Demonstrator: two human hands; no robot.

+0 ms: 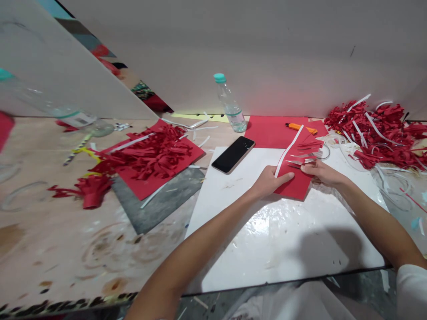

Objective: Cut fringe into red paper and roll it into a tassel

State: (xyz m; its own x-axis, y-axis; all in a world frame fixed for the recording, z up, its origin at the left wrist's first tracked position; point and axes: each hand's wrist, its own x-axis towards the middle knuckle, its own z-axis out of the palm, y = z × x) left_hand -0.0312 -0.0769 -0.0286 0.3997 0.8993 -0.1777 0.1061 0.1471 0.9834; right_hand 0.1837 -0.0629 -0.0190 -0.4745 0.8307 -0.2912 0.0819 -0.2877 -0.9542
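Observation:
A red paper sheet [293,184] with a white strip along its left edge is held above the white board [240,249]. My left hand [268,181] grips its left side, thumb on top. Narrow slits run across the sheet's upper right part, and some of the cut strips stand up. My right hand [322,172] is closed at the right edge, beside the lowest slit. From its fingers a thin dark blade, seemingly of scissors [294,166], points left over the paper; the handles are hidden by the hand.
A black phone [233,154] lies on the board's far left corner, with a clear bottle [232,109] behind. Fringed red paper [150,153] is heaped at left, more red fringe [380,129] at right. An orange cutter [300,128] rests near the wall.

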